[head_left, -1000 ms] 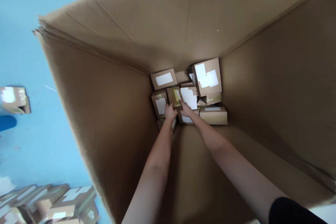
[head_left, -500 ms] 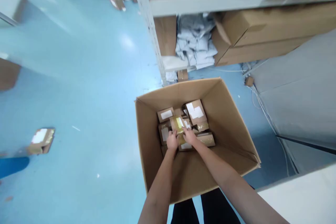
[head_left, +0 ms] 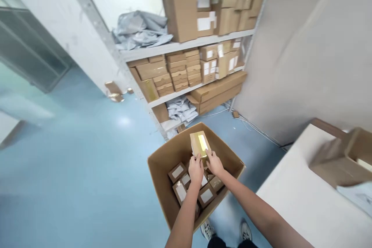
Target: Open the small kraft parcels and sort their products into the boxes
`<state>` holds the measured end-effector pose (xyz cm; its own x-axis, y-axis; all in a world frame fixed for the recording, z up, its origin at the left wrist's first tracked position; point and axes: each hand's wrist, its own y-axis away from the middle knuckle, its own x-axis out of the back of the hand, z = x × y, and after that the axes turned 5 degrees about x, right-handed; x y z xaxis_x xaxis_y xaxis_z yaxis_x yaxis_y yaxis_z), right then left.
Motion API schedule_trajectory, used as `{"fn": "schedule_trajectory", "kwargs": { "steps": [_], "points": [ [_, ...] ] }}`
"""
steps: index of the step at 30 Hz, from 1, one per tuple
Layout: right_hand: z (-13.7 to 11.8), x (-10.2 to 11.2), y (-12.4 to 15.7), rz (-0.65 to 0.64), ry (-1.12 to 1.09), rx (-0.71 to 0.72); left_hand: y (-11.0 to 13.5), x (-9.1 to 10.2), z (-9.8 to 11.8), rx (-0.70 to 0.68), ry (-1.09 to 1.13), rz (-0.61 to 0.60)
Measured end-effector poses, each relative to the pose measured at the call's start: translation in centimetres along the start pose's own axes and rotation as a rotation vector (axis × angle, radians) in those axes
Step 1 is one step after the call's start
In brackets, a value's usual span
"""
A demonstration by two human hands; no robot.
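Head view: one box (head_left: 197, 144) is gripped between my two hands, above the one carton (head_left: 162, 174). It lies mostly ahead of my fingertips, long axis running away from me. My left hand (head_left: 196, 169) grasps its near left side, my right hand (head_left: 215, 163) its near right corner, both about equally close. Below I count at least six parcels (head_left: 207, 196), though some may be hidden.
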<state>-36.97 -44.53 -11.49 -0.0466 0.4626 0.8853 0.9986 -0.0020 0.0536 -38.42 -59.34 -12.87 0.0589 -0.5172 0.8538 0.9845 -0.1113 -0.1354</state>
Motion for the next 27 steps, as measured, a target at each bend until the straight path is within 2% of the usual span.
{"fn": "schedule_trajectory", "kwargs": {
  "steps": [4, 7, 10, 12, 15, 17, 20, 22, 25, 27],
  "points": [
    [4.0, 5.4, 5.5, 0.19, -0.028, -0.085, 2.1, -0.2, 7.9, -0.169, 0.021, -0.008],
    [9.1, 9.2, 10.9, 0.337, -0.029, -0.167, 4.6, -1.9, 15.3, -0.286, 0.069, -0.058],
    [15.5, 12.4, 17.8, 0.463, -0.026, -0.259, 8.6, -5.0, 23.4, -0.386, 0.101, -0.122],
    [20.0, 13.6, 23.1, 0.536, -0.018, -0.331, 12.1, -7.4, 28.6, -0.459, 0.107, -0.191],
    [26.2, 14.3, 31.5, 0.608, -0.001, -0.472, 17.9, -11.5, 35.2, -0.598, 0.114, -0.314],
    [29.6, 14.0, 36.8, 0.622, 0.012, -0.587, 21.7, -14.4, 38.8, -0.691, 0.116, -0.395],
    [33.4, 12.8, 44.0, 0.554, 0.007, -0.782, 27.4, -18.5, 42.5, -0.792, 0.068, -0.539],
    [35.0, 11.5, 48.0, 0.42, -0.048, -0.909, 30.8, -20.8, 43.7, -0.844, -0.028, -0.695],
    [36.3, 9.5, 52.5, 0.221, -0.169, -0.966, 34.2, -23.1, 43.6, -0.887, -0.158, -0.908],
    [36.6, 8.5, 54.1, 0.196, -0.207, -0.929, 35.1, -23.9, 43.0, -0.861, -0.146, -0.944]
  ]
}}
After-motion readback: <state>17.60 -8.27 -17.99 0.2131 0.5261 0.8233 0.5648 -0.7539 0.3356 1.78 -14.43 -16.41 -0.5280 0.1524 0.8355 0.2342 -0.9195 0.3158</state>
